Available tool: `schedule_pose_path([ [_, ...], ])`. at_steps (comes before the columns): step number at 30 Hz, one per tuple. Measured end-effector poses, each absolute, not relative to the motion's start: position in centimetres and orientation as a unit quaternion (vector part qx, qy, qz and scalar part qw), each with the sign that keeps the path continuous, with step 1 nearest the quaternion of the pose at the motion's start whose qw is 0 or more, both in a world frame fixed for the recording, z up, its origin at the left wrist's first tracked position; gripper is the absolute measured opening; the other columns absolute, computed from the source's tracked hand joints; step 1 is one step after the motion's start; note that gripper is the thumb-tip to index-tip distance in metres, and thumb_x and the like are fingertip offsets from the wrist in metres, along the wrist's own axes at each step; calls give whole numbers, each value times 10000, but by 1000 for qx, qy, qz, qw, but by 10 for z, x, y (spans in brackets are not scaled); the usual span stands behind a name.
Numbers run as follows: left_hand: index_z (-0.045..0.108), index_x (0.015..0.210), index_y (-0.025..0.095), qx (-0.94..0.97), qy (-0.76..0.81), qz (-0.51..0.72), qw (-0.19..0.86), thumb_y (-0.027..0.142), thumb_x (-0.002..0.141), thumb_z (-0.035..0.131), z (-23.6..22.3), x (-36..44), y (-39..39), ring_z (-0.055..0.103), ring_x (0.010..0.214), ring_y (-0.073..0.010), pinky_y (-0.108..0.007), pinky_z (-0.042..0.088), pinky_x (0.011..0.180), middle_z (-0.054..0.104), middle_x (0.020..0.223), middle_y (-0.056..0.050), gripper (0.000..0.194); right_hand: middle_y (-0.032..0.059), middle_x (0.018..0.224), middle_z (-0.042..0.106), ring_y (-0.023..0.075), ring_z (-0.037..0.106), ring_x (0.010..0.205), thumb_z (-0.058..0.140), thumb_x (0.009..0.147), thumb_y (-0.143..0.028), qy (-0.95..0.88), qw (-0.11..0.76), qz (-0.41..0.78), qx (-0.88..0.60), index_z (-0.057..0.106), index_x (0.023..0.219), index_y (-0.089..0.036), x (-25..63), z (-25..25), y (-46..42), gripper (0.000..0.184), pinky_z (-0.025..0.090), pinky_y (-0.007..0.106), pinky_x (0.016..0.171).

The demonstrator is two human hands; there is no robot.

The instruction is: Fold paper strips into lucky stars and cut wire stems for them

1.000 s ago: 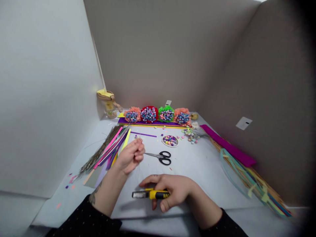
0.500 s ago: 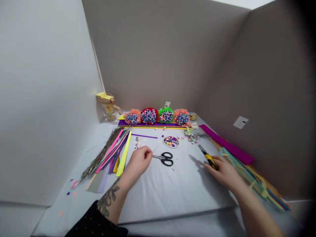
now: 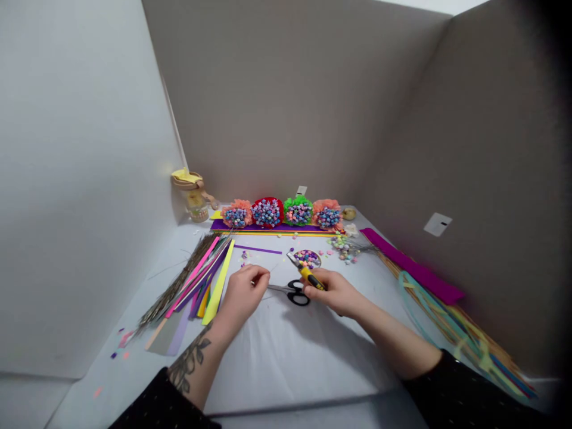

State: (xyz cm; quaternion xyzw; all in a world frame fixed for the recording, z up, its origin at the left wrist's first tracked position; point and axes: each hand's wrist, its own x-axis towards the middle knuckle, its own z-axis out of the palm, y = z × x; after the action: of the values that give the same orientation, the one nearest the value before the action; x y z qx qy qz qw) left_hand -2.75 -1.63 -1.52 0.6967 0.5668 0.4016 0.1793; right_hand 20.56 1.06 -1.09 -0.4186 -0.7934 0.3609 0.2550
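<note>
My right hand (image 3: 337,292) is closed round a yellow and black utility knife (image 3: 310,277), its blade pointing up and to the left. The knife hangs over black-handled scissors (image 3: 298,297) lying on the table. To the left, my left hand (image 3: 245,293) is pinched; a faint thin line shows by its fingertips, but I cannot make out what it is. The scissor blades run toward that hand. Just behind the knife tip stands a small oval dish (image 3: 318,257) of colourful little paper stars (image 3: 308,255). A purple paper strip (image 3: 259,249) lies beyond my left hand.
Paper strips (image 3: 217,286) and a bundle of thin stems (image 3: 179,286) lie on the left. At the back stand several star bouquets (image 3: 267,213) and a jar (image 3: 195,199). Magenta paper (image 3: 411,268) and ribbons (image 3: 465,333) lie on the right, below the partition (image 3: 482,149).
My right hand has swung left with the utility knife, from the right side of the table to above the scissors. My left hand stays pinched in nearly the same place.
</note>
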Motion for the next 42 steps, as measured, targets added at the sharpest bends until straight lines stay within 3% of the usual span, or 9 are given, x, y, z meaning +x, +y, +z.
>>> schedule_pose_path([
  [4, 640, 745, 187, 695, 554, 431, 159, 193, 816, 502, -13, -27, -19, 604, 712, -140, -230, 460, 625, 664, 756, -25, 155, 101, 959, 669, 238, 611, 923, 567, 788, -483, -760, 313, 443, -357, 678, 803, -144, 193, -27, 20, 356, 461, 361, 819],
  [8, 646, 817, 198, 720, 540, 418, 123, 201, 840, 505, -14, -27, -22, 616, 741, -148, -251, 477, 671, 671, 799, -32, 143, 112, 992, 658, 249, 599, 984, 568, 783, -529, -744, 307, 496, -327, 675, 812, -152, 201, -29, 19, 393, 446, 378, 860],
  [16, 636, 845, 187, 729, 528, 429, 76, 187, 843, 518, -11, -24, -25, 613, 715, -143, -251, 479, 648, 660, 778, -36, 119, 100, 963, 634, 234, 604, 912, 547, 767, -597, -722, 280, 549, -316, 672, 823, -154, 205, -25, 12, 463, 494, 319, 717],
  [22, 632, 841, 183, 738, 514, 434, 44, 149, 830, 531, -11, -25, -26, 616, 729, -135, -248, 480, 672, 659, 780, -28, 107, 88, 926, 643, 241, 593, 978, 553, 788, -563, -735, 285, 540, -296, 674, 832, -156, 204, -22, 10, 426, 443, 378, 873],
  [42, 605, 893, 181, 761, 480, 435, -14, 133, 839, 534, -13, -25, -26, 606, 695, -119, -243, 492, 663, 622, 744, -6, 101, 91, 902, 618, 217, 590, 884, 548, 792, -568, -739, 279, 538, -293, 657, 789, -149, 203, -24, 10, 433, 448, 354, 811],
])
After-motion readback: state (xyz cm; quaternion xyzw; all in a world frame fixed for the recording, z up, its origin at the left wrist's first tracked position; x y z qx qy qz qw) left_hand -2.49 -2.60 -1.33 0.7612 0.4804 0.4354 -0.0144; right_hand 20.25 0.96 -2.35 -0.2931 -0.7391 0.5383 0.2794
